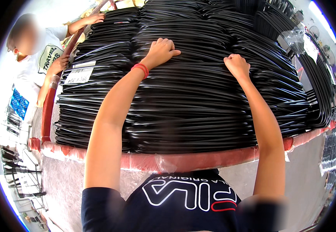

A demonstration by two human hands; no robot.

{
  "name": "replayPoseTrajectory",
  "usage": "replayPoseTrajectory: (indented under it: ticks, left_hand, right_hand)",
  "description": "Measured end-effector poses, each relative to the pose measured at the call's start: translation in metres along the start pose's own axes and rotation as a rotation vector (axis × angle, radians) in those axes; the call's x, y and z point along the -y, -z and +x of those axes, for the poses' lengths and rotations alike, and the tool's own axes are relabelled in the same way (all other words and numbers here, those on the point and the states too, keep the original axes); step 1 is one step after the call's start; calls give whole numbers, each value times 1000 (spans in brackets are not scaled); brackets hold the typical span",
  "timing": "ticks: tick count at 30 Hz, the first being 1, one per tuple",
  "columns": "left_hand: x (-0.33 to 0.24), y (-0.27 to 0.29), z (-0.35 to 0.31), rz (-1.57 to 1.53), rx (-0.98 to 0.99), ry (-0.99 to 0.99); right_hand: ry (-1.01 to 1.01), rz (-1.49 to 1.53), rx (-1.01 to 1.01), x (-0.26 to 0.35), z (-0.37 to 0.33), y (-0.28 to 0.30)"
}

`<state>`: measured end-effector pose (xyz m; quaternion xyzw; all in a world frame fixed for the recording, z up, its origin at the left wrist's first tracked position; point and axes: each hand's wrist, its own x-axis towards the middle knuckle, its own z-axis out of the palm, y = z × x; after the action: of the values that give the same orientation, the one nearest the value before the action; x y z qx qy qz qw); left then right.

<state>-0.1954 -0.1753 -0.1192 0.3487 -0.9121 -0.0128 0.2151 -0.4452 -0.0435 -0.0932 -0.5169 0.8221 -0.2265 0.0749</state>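
Glossy black bent tubes (183, 104) lie stacked in tight rows in front of me. My left hand (161, 52), with a red band at the wrist, is on the middle row with its fingers curled over the tubes and the thumb sticking out to the right. Farther right, my right hand (237, 66) is closed in a fist around the tubes at that row's right side. Both arms are stretched forward. The fingertips are hidden under the hands, and the tubes between them look slightly smeared.
A red padded rail (148, 161) runs along the stack's near edge, with a red post (49, 112) at left. Beyond the post stands another person (36, 58), hands on the rail and stack. A paper label (80, 72) lies on the left row. More tubes (318, 85) stand at right.
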Motion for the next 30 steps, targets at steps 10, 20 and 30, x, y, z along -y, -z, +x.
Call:
replayPoseTrajectory:
  ticks: [10,20,30]
  left_hand:
    - [-1,3,3,-158,28,60]
    - [17,-20,3,58,-196,248]
    - [20,-23,3,66,-187,229]
  right_hand:
    - [27,-48,18,-3,4,-3]
    - [134,-132,-97,-10,7,-13]
    - [142,-137,-82,-9,7,-11]
